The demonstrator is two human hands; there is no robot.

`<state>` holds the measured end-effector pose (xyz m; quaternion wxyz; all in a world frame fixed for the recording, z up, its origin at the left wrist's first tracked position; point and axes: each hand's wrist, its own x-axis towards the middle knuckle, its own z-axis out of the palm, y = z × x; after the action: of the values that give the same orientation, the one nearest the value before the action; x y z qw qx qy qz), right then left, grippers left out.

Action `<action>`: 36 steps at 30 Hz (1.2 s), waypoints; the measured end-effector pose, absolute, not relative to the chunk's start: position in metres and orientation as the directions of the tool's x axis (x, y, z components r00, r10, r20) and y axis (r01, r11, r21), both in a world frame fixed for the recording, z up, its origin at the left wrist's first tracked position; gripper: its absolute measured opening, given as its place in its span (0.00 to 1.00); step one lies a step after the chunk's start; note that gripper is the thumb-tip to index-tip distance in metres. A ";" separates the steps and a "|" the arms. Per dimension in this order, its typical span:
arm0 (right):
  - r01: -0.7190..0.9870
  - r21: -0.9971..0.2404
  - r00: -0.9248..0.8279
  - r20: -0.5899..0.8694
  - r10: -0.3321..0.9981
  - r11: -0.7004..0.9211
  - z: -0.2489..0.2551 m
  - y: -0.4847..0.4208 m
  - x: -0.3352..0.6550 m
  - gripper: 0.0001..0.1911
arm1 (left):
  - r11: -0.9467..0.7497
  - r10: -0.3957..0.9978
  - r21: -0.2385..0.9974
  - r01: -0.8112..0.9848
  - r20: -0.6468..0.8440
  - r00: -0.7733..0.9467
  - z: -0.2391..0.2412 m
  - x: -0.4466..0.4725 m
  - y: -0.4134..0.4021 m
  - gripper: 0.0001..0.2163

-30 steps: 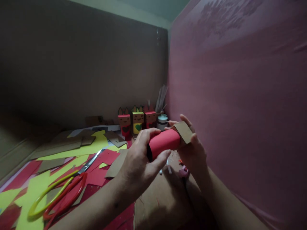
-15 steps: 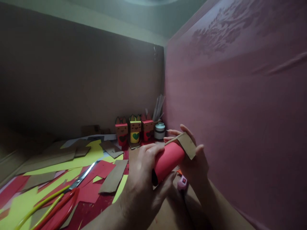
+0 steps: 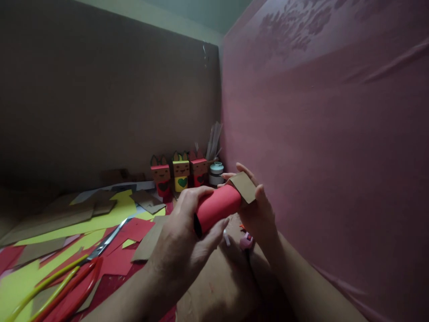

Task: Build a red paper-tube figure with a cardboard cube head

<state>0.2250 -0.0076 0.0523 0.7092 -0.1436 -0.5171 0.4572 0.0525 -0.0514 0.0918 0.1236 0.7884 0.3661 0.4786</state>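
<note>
Tilted in front of me is a red paper tube [image 3: 217, 205], its dark hollow end facing down and left. My left hand [image 3: 187, 228] wraps round the tube from the left, thumb underneath. At the tube's upper right end sits a brown cardboard head [image 3: 244, 187], which my right hand [image 3: 259, 210] grips from behind and the right side. Some of the right fingers are hidden behind the cardboard. Below the hands lie a pink glue gun [image 3: 246, 240] and a small white stick [image 3: 227, 238].
Three paper-tube animal figures, red [image 3: 161, 179], yellow [image 3: 181, 174] and red [image 3: 199, 171], stand at the back beside a pale blue-lidded jar [image 3: 216, 172]. Scissors [image 3: 90, 259] with yellow and red handles lie left on coloured paper and cardboard scraps [image 3: 147, 241]. A pink wall [image 3: 318, 156] rises at right.
The view has shifted, so the scene sits further left and higher. Both hands still hold the tube and cardboard head, now lying nearer level. The white stick below has come into sight.
</note>
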 end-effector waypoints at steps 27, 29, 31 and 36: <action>-0.423 -0.841 -0.159 0.435 0.886 0.337 0.038 -0.002 0.223 0.48 | -0.311 0.833 0.937 0.157 0.189 0.521 0.116 0.000 -0.009 0.31; -0.425 -0.840 -0.157 0.434 0.887 0.336 0.039 -0.003 0.223 0.50 | -0.315 0.835 0.933 0.176 0.184 0.518 0.117 0.001 -0.009 0.27; -0.433 -0.840 -0.152 0.426 0.892 0.328 0.040 -0.004 0.223 0.51 | -0.318 0.836 0.930 0.184 0.184 0.517 0.118 0.001 -0.009 0.25; -0.424 -0.843 -0.124 0.417 0.901 0.332 0.045 -0.006 0.220 0.55 | -0.290 0.841 0.944 0.159 0.172 0.512 0.117 0.001 -0.008 0.21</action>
<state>0.2203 -0.0058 0.0453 0.6222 -0.2257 -0.5279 0.5321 0.0015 -0.0084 0.1170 0.4848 0.7219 0.3465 0.3518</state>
